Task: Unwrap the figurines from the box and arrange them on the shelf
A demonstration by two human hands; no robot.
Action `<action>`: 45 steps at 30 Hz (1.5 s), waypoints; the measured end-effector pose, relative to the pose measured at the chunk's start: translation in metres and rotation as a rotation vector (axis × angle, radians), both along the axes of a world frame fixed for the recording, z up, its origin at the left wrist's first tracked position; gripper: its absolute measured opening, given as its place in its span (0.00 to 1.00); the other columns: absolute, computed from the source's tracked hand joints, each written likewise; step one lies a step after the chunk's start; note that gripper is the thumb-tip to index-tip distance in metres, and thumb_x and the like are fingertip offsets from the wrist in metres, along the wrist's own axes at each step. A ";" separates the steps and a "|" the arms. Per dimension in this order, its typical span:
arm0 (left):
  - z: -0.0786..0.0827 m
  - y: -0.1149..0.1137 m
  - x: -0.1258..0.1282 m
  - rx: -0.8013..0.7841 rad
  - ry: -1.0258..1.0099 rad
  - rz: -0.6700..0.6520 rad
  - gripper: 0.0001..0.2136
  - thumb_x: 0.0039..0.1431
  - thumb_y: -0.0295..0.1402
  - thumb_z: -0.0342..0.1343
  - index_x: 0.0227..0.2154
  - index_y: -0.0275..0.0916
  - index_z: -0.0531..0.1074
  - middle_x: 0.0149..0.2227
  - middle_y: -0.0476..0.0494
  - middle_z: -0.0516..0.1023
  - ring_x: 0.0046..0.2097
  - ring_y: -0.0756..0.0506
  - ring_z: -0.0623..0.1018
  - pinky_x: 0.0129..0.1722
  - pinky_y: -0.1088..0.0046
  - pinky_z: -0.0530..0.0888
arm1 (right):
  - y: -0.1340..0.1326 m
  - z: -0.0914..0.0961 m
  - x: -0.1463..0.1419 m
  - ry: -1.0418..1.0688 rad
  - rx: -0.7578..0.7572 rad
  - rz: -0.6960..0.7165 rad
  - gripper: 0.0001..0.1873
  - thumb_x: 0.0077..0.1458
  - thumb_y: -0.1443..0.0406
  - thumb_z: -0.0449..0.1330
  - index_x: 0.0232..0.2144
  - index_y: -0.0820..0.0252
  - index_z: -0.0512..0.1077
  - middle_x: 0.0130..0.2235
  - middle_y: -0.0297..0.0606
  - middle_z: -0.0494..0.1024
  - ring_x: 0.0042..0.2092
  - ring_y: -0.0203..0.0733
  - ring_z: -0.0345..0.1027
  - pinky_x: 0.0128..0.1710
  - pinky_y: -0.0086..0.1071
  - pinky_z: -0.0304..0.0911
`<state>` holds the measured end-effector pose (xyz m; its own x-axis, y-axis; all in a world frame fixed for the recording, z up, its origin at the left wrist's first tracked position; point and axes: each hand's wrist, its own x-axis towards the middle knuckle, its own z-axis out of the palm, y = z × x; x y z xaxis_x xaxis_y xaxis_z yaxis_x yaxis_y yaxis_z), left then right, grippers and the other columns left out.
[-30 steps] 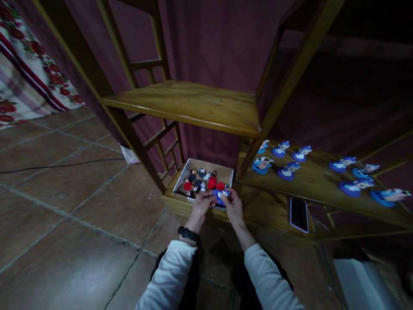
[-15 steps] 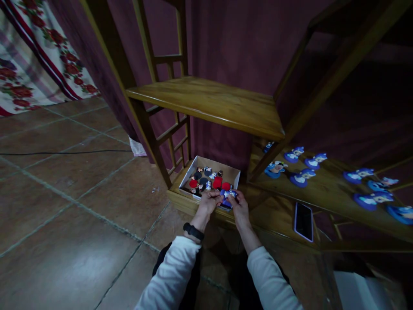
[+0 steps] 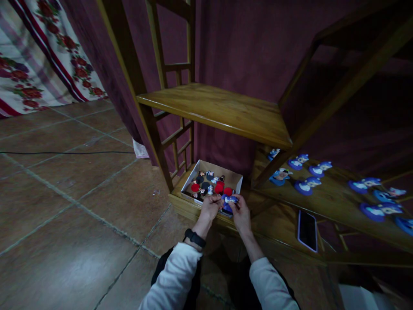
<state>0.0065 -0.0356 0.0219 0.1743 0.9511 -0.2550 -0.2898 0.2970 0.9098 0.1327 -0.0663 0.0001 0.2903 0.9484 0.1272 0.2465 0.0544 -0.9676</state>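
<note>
Between my two hands is a small blue-and-white figurine (image 3: 229, 199) on a purple-blue base, held over the front right corner of a cardboard box. My left hand (image 3: 210, 207) pinches its left side. On the other side, the fingers of my right hand (image 3: 241, 212) close on it. The shallow open box (image 3: 237, 181) sits on the low wooden shelf and holds several small figurines with red or dark round bases, such as the red one (image 3: 219, 187) near the middle. My hands hide part of the box's front wall.
Several blue-and-white figurines (image 3: 308, 185) stand on the shelf to the right. A phone (image 3: 307, 231) with a light purple edge lies in front of them. A wooden shelf board (image 3: 213, 110) juts out above the box, and a slanting post (image 3: 309, 125) separates the two sides.
The held figurine has turned slightly and now lies more level between my fingers. Both hands keep their grip. The view has shifted a little, so the shelves sit lower and further right.
</note>
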 end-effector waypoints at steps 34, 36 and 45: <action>-0.011 -0.005 0.016 0.070 0.066 0.123 0.09 0.45 0.34 0.56 0.22 0.33 0.75 0.21 0.48 0.71 0.24 0.52 0.68 0.27 0.76 0.66 | -0.008 0.013 -0.005 -0.109 0.029 -0.076 0.16 0.51 0.58 0.54 0.42 0.57 0.68 0.39 0.37 0.76 0.40 0.41 0.70 0.42 0.33 0.64; -0.006 -0.007 0.012 0.049 0.049 0.102 0.08 0.44 0.34 0.57 0.20 0.33 0.74 0.19 0.48 0.70 0.23 0.52 0.67 0.26 0.76 0.66 | -0.009 0.015 -0.003 -0.148 0.023 -0.031 0.15 0.51 0.58 0.54 0.42 0.55 0.69 0.39 0.36 0.76 0.40 0.41 0.70 0.42 0.32 0.64; 0.007 -0.008 0.004 -0.086 0.011 0.065 0.09 0.38 0.35 0.63 0.17 0.33 0.72 0.18 0.47 0.71 0.22 0.53 0.69 0.24 0.78 0.67 | -0.014 0.022 0.003 -0.254 0.017 0.087 0.12 0.53 0.61 0.54 0.41 0.52 0.70 0.37 0.32 0.77 0.38 0.40 0.71 0.40 0.30 0.64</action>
